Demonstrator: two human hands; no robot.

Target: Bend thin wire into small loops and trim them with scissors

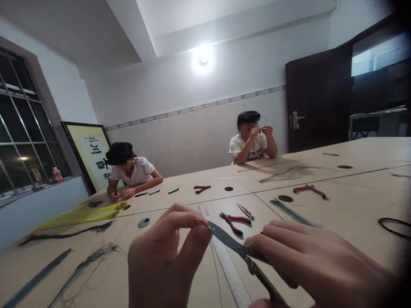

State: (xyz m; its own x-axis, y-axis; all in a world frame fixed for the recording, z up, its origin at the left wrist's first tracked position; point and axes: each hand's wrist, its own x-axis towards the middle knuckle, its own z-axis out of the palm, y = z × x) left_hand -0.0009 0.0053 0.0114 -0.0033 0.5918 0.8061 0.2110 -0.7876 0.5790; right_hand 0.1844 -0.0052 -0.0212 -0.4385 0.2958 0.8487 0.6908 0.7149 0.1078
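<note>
My left hand [170, 252] is closed in a pinch, thumb against forefinger, on a thin cord. A small reddish loop of it stands out at the fingertips, and a fine grey strand [217, 269] hangs below them. In my right hand [308, 256] is a pair of scissors [229, 240] with grey blades, its handles partly hidden by my fingers. The blades point left and their tips meet my left thumb and forefinger. Whether the blades touch the cord I cannot tell. Under the scissors, a clear ruler [226, 265] lies on the table.
Red-handled pliers [236, 220] and small snips [245, 211] lie beyond the scissors, with more pliers [310, 190] to the right. Bundles of grey strands [86, 265] and yellow strands [86, 215] lie left. Two people [133, 171] sit across the table [180, 194].
</note>
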